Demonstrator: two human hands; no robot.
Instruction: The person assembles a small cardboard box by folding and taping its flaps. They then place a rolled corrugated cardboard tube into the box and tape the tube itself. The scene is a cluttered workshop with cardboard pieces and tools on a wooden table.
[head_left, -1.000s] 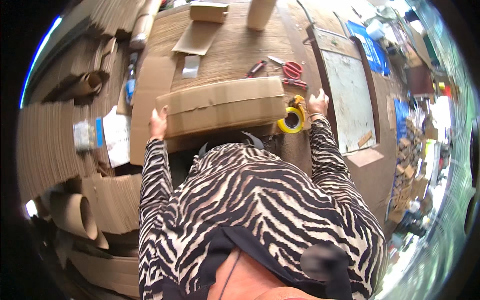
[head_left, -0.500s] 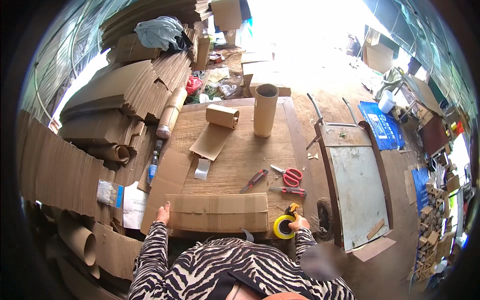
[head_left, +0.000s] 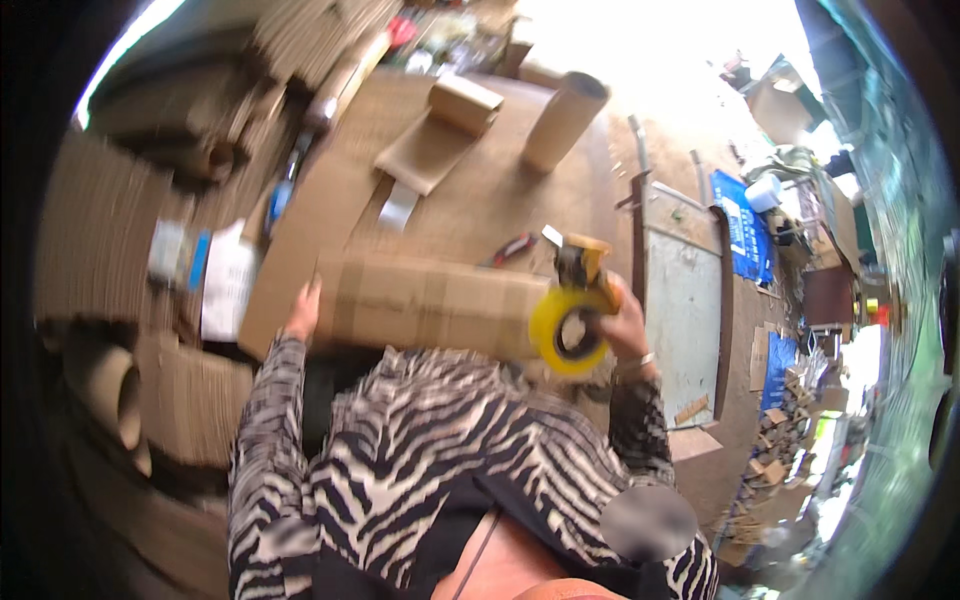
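A long, flat cardboard box (head_left: 430, 303) lies along the near edge of the wooden table (head_left: 490, 215), with strips of tape across it. At its left end, my left hand (head_left: 304, 312) is closed on the edge, some fingers hidden behind the cardboard. My right hand (head_left: 625, 325) grips a tape dispenser (head_left: 583, 262) with a yellow-rimmed roll, held up over the box's right end. Just beyond the box is a red and black utility knife (head_left: 514, 249). The dispenser and hand cover the table area beside it. Motion blurs the picture.
Farther back on the table are a partly unrolled cardboard piece (head_left: 440, 140) and an upright cardboard tube (head_left: 566, 120). Stacked cardboard sheets (head_left: 100, 230) crowd the left side. On the right stands a flat cart (head_left: 683, 300), with a blue sheet (head_left: 740, 225) past it.
My right hand has lifted the tape dispenser from beside the box's right end to above it. My left hand stays at the left end. The whole view has shifted and tilted.
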